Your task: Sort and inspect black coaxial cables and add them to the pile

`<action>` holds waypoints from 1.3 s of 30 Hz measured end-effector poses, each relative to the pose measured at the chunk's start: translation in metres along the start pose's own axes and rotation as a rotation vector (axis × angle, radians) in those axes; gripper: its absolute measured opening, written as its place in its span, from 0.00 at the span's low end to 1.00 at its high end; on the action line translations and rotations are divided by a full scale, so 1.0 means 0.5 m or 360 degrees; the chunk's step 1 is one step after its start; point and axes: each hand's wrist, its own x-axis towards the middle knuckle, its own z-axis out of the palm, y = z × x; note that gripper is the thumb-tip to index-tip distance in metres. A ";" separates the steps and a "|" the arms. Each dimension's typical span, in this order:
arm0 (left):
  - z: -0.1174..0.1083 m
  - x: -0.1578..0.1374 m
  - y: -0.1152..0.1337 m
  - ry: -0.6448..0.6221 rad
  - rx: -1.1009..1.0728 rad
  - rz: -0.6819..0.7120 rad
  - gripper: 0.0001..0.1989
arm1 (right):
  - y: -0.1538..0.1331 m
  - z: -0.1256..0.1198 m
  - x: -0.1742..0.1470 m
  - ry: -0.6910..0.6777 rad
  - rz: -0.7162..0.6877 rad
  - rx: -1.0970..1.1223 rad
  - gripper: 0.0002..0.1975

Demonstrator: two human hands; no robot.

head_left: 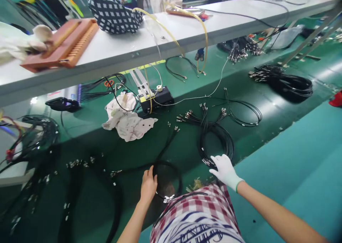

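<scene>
My bare left hand (149,184) is at the left side of a small coil of thin black cables (180,179), its fingers curled around the strands. White connectors sit at the coil's lower edge, and loose ends with metal terminals stretch up and left. My right hand (224,170) wears a white glove. Its fingers are apart at the lower edge of a thicker black cable coil (232,143), close to white connectors there. Whether the fingertips press on it cannot be made out. Metal terminals fan out at that coil's top.
Another thin cable coil (258,116) and a thick cable bundle (291,84) lie to the right. A crumpled white cloth (130,123) lies beside a black box (167,95). More cable bundles (117,200) lie left. A raised white shelf (149,45) crosses the back; people are beyond it.
</scene>
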 end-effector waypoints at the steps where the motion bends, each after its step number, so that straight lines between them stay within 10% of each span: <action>1: 0.000 0.001 0.000 0.0004 0.0002 0.0013 0.22 | -0.001 0.000 -0.008 -0.0005 -0.0013 0.0000 0.27; 6: 0.005 0.001 -0.013 0.0019 -0.0005 0.0090 0.21 | 0.001 -0.048 0.092 0.0024 -0.0050 -0.0027 0.19; 10: 0.011 -0.002 -0.018 0.0033 -0.0037 0.0106 0.21 | -0.001 -0.102 0.279 0.0113 0.0016 -0.0217 0.33; 17: 0.007 -0.004 -0.005 0.0030 0.0007 0.0036 0.21 | 0.014 -0.136 0.490 -0.0604 -0.0308 -0.0466 0.46; 31: 0.057 0.000 -0.041 0.0321 0.0125 0.0236 0.18 | 0.042 -0.158 0.494 -0.0696 -0.0487 -0.1054 0.53; 39: 0.016 0.001 0.020 0.0219 0.0038 -0.0001 0.19 | 0.044 -0.163 0.442 -0.0579 -0.0553 -0.1054 0.30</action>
